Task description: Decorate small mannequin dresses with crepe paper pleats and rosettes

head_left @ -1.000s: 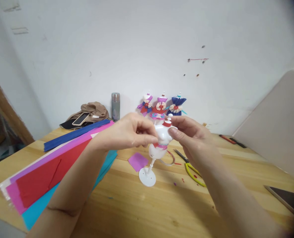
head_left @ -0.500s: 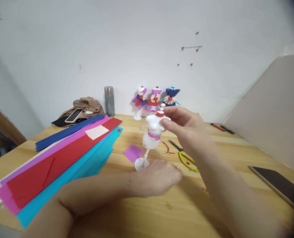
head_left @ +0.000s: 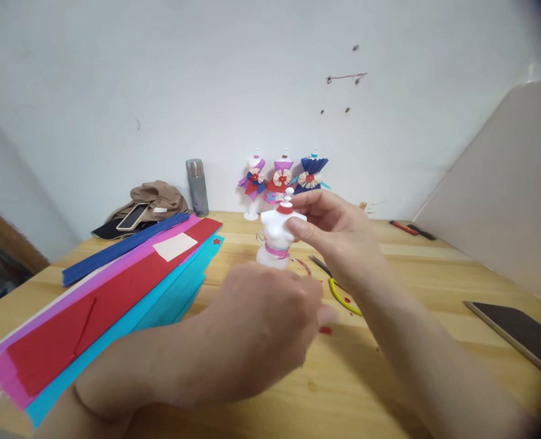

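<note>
A small white dress-form mannequin (head_left: 277, 228) with a red neck band and a pink waist band stands in the middle of the table. My right hand (head_left: 332, 228) grips its shoulder from the right, thumb in front and fingers behind. Closer to me, my left hand (head_left: 270, 323) is closed with its back turned up, hiding the mannequin's stand. Whatever its fingers hold, if anything, is out of sight. A red scrap (head_left: 325, 330) lies just right of that hand. Yellow-handled scissors (head_left: 342, 299) rest partly behind my right wrist.
Blue, pink, red and turquoise paper strips (head_left: 115, 292) spread across the left. Three dressed mannequins (head_left: 283, 177) stand against the wall. Beside them is a grey flask (head_left: 197, 189), then a brown cloth (head_left: 161, 198) and phone (head_left: 133, 216). A dark flat device (head_left: 517, 335) lies at right.
My left hand has lifted from beside the mannequin's base toward me and now covers its stand. My right hand keeps its hold on the shoulder. The view has shifted slightly.
</note>
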Motion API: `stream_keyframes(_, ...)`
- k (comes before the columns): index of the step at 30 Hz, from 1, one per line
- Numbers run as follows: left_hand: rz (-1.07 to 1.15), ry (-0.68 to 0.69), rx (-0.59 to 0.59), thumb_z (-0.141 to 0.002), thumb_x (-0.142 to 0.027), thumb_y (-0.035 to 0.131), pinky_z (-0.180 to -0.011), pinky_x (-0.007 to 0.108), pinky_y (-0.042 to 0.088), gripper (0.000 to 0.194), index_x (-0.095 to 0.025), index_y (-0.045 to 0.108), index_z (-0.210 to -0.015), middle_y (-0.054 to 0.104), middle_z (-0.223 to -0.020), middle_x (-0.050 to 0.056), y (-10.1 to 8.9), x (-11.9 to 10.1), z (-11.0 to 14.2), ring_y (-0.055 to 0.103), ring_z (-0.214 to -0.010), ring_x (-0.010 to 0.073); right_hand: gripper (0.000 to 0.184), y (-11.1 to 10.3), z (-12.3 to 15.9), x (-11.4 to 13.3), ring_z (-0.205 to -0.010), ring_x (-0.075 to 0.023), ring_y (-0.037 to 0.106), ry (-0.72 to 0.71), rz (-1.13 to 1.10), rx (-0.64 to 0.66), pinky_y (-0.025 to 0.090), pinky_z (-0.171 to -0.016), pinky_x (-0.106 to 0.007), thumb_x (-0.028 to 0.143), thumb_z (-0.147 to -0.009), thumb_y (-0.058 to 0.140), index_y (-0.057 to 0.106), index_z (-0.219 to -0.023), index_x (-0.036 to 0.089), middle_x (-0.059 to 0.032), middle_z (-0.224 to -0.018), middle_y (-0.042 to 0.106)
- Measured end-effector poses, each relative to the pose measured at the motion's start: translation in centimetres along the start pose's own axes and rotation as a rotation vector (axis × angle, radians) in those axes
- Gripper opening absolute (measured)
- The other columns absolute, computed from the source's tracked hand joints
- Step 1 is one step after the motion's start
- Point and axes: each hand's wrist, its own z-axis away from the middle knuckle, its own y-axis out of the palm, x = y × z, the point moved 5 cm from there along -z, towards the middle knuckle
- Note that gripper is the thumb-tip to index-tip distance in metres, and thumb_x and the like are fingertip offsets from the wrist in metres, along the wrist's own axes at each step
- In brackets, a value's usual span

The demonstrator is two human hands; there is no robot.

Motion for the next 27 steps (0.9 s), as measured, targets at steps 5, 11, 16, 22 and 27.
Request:
stream_keyframes(5,-0.116,-0.185,-0.565,-0.091,-0.028,0.067,-0.066,0.031,0.042,0.019,-0.017,0.071,-0.076,0.067,-0.072,0.005,-3.4,3.6,-0.6,0.058,-0.072,0.0181,0.019,0.6,0.5,0.1,-0.081,-0.0191,0.068,-0.048,0.018,-0.027,0.058,-0.069,-0.034,0.036,-0.08,0.08,0.068,-0.091,0.026,-0.0027,-0.093,0.072)
stream_keyframes(11,0.203,-0.207,-0.474,-0.091,-0.03,0.067,-0.077,0.034,0.05,0.017,-0.017,0.077,-0.094,0.071,-0.084,0.007,-1.9,6.0,-1.9,0.063,-0.084,0.0205,0.02,0.9,1.1,1.0,-0.079,-0.0205,0.069,-0.079,0.072,-0.079,0.06,-0.068,-0.035,0.035,-0.077,0.082,0.071,-0.091,0.026,-0.0034,-0.091,0.075)
stream_keyframes(16,0.581,-0.34,-0.393,-0.082,-0.033,0.072,-0.075,0.031,0.057,0.019,-0.016,0.075,-0.09,0.072,-0.092,0.007,-2.0,7.0,-2.1,0.067,-0.082,0.018,0.011,0.9,1.8,2.2,-0.085,-0.021,0.072,-0.148,0.065,-0.017,0.062,-0.073,-0.035,0.031,-0.087,0.073,0.077,-0.097,0.032,-0.0031,-0.096,0.075)
stream_keyframes(22,0.845,-0.424,-0.241,-0.076,-0.026,0.071,-0.079,0.032,0.057,0.02,-0.013,0.075,-0.09,0.076,-0.095,0.009,-1.6,8.3,-2.6,0.071,-0.091,0.022,0.018,0.9,1.5,1.3,-0.084,-0.0202,0.074,-0.086,-0.07,-0.018,0.065,-0.078,-0.037,0.02,-0.086,0.072,0.074,-0.097,0.033,-0.0001,-0.092,0.075)
stream_keyframes(27,1.003,-0.39,-0.187,-0.073,-0.02,0.071,-0.082,0.031,0.055,0.02,-0.012,0.076,-0.09,0.078,-0.096,0.008,-1.0,9.4,-2.7,0.071,-0.09,0.0202,0.02,1.0,1.2,1.4,-0.069,-0.0162,0.07,-0.074,-0.059,0.004,0.064,-0.067,-0.036,0.019,-0.084,0.07,0.069,-0.102,0.029,0.0007,-0.085,0.066)
